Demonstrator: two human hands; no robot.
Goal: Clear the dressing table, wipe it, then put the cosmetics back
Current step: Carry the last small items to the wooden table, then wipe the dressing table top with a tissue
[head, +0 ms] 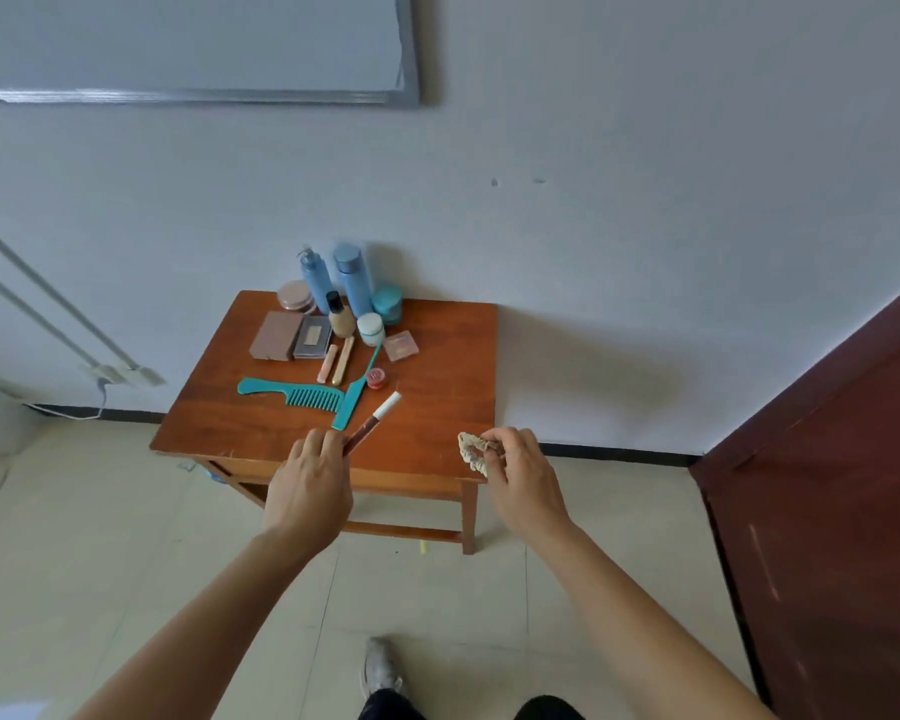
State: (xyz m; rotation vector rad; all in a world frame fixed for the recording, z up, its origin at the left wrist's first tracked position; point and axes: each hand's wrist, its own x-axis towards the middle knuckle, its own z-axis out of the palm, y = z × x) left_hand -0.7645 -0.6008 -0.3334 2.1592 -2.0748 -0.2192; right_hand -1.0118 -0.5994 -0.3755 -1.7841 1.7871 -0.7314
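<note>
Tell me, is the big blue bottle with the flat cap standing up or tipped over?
Standing up. The blue bottle stands tall at the back of the table, its cap pointing up.

Framed board (193,44), red door (827,485), power strip (126,376)

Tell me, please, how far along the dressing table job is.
Done: cannot tell; no cloth shows. In hand: left hand holds a white-capped tube, right hand pinches a cream scrunchie, over the front of the table. Left: bottles, jars and combs sit there, either uncleared or already returned.
</note>
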